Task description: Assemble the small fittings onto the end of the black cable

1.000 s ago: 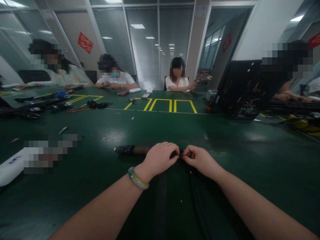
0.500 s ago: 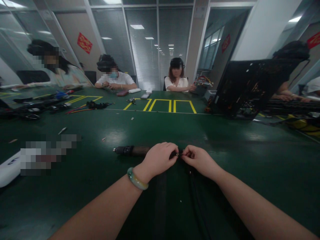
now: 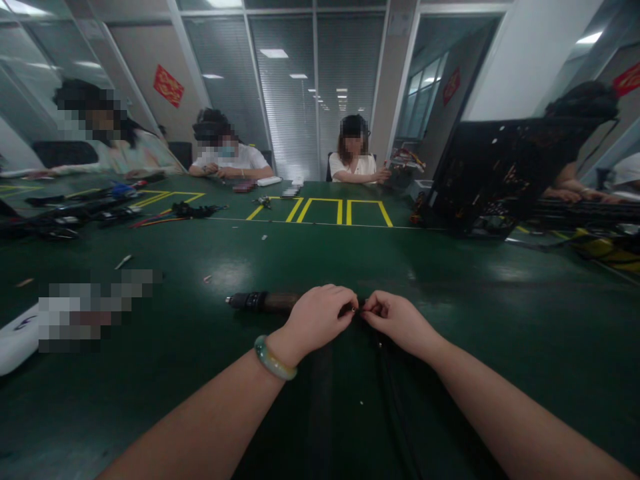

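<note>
The left hand (image 3: pixel 323 317), its wrist wearing a pale green and amber bangle (image 3: pixel 274 360), is gripping the right-hand end of a dark cylindrical tool with a brown barrel and black ringed nose (image 3: pixel 280 302), fingers and thumb nearly meeting around it. The right hand (image 3: pixel 403 323) is facing it just beside, thumb and forefinger pinching together near the tool's end; whether anything is in that grip is too small to tell. The tool is lying sideways on a dark green tabletop (image 3: pixel 475 320), its silvery tip pointing left. A thin black cable (image 3: pixel 393 393) is running from beneath the right hand toward the wearer.

Well to the left, a smooth white rounded object (image 3: pixel 17 340) is lying partly blurred. Farther off, a tangle of black and coloured wires (image 3: pixel 193 210) is resting near yellow outlined rectangles (image 3: pixel 323 199). Across the tabletop three people are sitting, the rightmost holding a bundle of wires (image 3: pixel 407 159). At right, a large black panel (image 3: pixel 485 173) is standing tilted, partly hiding another person.
</note>
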A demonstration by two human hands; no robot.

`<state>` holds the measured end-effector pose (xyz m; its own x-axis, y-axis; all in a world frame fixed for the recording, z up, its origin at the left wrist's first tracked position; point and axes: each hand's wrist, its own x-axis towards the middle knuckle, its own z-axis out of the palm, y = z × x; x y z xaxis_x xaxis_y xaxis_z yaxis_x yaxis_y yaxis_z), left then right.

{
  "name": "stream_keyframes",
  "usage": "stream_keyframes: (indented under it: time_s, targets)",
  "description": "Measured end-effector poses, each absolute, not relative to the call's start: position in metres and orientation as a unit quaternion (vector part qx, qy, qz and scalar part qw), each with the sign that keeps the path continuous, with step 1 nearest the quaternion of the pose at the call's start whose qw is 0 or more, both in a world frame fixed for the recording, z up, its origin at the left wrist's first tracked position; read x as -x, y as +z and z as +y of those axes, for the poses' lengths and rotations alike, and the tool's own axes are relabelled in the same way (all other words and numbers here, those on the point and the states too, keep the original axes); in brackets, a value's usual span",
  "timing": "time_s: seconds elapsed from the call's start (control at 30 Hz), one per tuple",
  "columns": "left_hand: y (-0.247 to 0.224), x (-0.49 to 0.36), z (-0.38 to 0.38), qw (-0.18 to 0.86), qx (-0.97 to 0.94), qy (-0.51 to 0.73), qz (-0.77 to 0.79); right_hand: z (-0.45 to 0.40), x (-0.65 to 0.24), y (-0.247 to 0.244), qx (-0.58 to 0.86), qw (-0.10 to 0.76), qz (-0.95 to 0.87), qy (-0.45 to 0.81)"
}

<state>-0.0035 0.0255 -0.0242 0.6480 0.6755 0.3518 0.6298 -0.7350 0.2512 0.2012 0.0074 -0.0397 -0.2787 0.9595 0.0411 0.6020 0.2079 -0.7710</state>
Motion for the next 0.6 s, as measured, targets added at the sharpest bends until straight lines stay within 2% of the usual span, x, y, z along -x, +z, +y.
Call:
stream_keyframes:
  time_s: [0.6]
  targets:
    - [-0.0238, 0.0039, 0.0251, 0.054, -0.904, 0.203, 0.371, 0.0083, -0.2015, -0.0392, 0.56, 0.27, -0.691, 0.369]
